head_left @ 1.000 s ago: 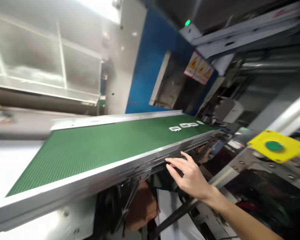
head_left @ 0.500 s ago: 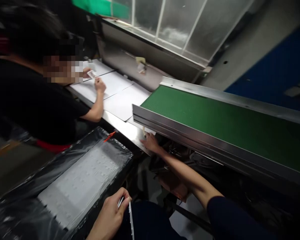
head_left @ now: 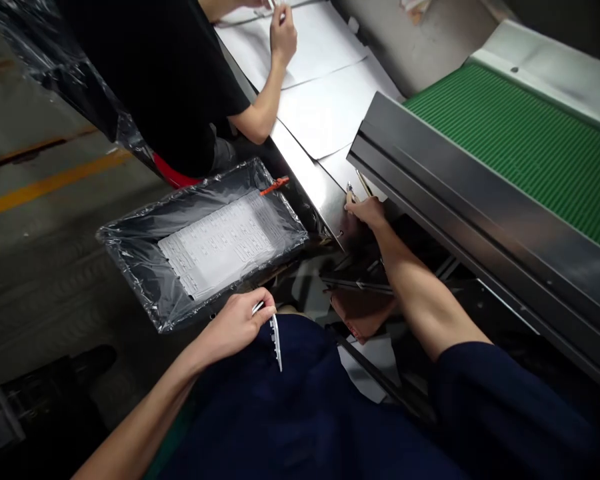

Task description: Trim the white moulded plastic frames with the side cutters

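Observation:
My left hand (head_left: 237, 323) rests above my lap, fingers pinched on a thin white strip (head_left: 277, 340) with a toothed edge that hangs down over my dark blue clothing. My right hand (head_left: 366, 213) reaches forward under the end of the green conveyor belt (head_left: 520, 140). Its fingers are curled at the steel table edge (head_left: 315, 190) around a small slim object that I cannot make out.
A bin lined with black plastic (head_left: 130, 267) holds a white punched sheet (head_left: 220, 243) at my left. A co-worker in black (head_left: 180, 67) works at white sheets (head_left: 325, 100) on the table. The conveyor's steel frame (head_left: 455, 213) runs to the right.
My view has swung down and left from the conveyor to the bin and my lap. My right hand has moved from the conveyor's side rail to the table edge beneath its end.

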The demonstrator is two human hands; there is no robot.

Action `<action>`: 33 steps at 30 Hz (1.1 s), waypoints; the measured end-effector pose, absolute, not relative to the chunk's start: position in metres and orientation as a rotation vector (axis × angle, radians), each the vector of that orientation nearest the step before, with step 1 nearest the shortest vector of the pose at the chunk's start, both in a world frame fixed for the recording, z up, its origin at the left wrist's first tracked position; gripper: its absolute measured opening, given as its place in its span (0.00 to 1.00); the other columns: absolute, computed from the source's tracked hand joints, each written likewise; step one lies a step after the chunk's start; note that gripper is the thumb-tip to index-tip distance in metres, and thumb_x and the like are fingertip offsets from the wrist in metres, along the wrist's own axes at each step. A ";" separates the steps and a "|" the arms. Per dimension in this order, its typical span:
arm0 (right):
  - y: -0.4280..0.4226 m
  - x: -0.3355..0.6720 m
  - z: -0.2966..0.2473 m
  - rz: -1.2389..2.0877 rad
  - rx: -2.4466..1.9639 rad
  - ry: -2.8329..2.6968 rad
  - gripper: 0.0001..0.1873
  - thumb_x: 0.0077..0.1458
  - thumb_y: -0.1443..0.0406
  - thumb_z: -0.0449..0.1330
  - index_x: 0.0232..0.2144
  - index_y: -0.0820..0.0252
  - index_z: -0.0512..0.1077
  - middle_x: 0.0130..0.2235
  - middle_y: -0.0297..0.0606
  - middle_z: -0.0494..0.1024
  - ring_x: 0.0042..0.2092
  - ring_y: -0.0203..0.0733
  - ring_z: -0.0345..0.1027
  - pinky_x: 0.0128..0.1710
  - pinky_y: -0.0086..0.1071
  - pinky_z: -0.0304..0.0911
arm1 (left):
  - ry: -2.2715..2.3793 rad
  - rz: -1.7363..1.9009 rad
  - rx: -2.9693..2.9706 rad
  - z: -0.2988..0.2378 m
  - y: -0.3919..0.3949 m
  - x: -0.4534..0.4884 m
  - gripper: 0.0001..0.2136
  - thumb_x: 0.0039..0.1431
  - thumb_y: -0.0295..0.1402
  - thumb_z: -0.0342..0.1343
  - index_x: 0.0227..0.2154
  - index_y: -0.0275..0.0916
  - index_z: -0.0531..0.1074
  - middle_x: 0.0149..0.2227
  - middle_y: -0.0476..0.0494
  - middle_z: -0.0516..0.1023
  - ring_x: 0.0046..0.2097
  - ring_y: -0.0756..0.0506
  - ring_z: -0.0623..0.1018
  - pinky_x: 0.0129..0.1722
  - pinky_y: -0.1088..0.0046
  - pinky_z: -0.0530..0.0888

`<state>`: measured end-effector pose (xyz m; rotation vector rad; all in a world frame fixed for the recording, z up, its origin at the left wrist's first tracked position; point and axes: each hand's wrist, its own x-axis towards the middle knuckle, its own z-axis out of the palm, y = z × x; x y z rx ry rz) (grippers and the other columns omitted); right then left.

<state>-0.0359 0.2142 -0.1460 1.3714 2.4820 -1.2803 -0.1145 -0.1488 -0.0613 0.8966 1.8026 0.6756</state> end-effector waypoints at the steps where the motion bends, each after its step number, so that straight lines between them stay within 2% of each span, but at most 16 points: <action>1: 0.204 -0.029 -0.145 -1.337 1.363 2.448 0.15 0.53 0.59 0.56 0.36 0.68 0.67 0.34 0.47 0.71 0.42 0.54 0.68 0.37 0.48 0.65 | 1.789 0.671 0.910 -0.062 -0.148 -0.115 0.09 0.59 0.36 0.46 0.28 0.40 0.67 0.25 0.52 0.69 0.28 0.48 0.66 0.28 0.72 0.61; 4: 0.157 0.004 -0.133 -1.511 1.285 2.347 0.13 0.55 0.64 0.47 0.37 0.68 0.66 0.32 0.42 0.72 0.33 0.38 0.69 0.32 0.34 0.66 | 1.734 0.681 0.950 -0.065 -0.143 -0.117 0.09 0.59 0.36 0.46 0.29 0.39 0.68 0.27 0.50 0.70 0.29 0.48 0.68 0.29 0.72 0.63; 7: 0.101 0.047 -0.105 -1.601 1.152 2.304 0.13 0.53 0.66 0.47 0.36 0.66 0.68 0.27 0.35 0.71 0.27 0.33 0.65 0.28 0.27 0.63 | 1.660 0.690 1.004 -0.067 -0.137 -0.116 0.10 0.60 0.37 0.46 0.30 0.38 0.68 0.29 0.49 0.72 0.32 0.47 0.70 0.32 0.72 0.65; 10: 0.059 0.085 -0.070 -1.354 0.911 2.438 0.13 0.48 0.66 0.52 0.37 0.62 0.70 0.27 0.31 0.71 0.27 0.33 0.64 0.28 0.27 0.60 | 1.580 0.679 1.055 -0.067 -0.129 -0.114 0.11 0.60 0.38 0.46 0.31 0.38 0.69 0.29 0.48 0.72 0.32 0.47 0.70 0.33 0.72 0.66; 13: 0.038 0.108 -0.039 -1.051 0.688 2.582 0.20 0.44 0.68 0.54 0.43 0.59 0.68 0.35 0.34 0.73 0.35 0.38 0.66 0.35 0.30 0.60 | 1.516 0.642 1.112 -0.066 -0.120 -0.110 0.10 0.60 0.38 0.47 0.31 0.37 0.68 0.29 0.49 0.72 0.32 0.47 0.70 0.32 0.73 0.66; 15: 0.032 0.117 -0.026 -0.943 0.624 2.607 0.22 0.43 0.67 0.55 0.44 0.58 0.67 0.37 0.36 0.72 0.37 0.40 0.66 0.37 0.30 0.60 | 1.482 0.612 1.161 -0.065 -0.114 -0.107 0.11 0.61 0.38 0.46 0.30 0.38 0.68 0.28 0.50 0.71 0.31 0.48 0.69 0.31 0.73 0.65; 20: 0.026 0.127 -0.016 -0.737 0.606 2.622 0.21 0.44 0.62 0.59 0.44 0.59 0.67 0.34 0.36 0.70 0.34 0.40 0.65 0.35 0.30 0.58 | 1.415 0.560 1.239 -0.060 -0.104 -0.098 0.11 0.61 0.39 0.46 0.30 0.38 0.67 0.27 0.51 0.70 0.30 0.49 0.68 0.29 0.74 0.63; 26: 0.031 0.132 -0.010 -0.765 0.547 2.544 0.28 0.49 0.46 0.56 0.44 0.60 0.67 0.35 0.37 0.69 0.33 0.39 0.65 0.31 0.28 0.56 | 1.363 0.516 1.310 -0.054 -0.098 -0.090 0.11 0.61 0.39 0.46 0.29 0.38 0.66 0.27 0.52 0.68 0.30 0.49 0.67 0.29 0.73 0.62; 33: 0.035 0.127 0.003 -0.769 0.508 2.490 0.26 0.50 0.47 0.56 0.45 0.58 0.66 0.36 0.38 0.69 0.33 0.39 0.64 0.29 0.29 0.54 | 1.340 0.499 1.336 -0.051 -0.098 -0.085 0.11 0.62 0.39 0.45 0.29 0.39 0.65 0.28 0.52 0.69 0.31 0.49 0.67 0.30 0.73 0.61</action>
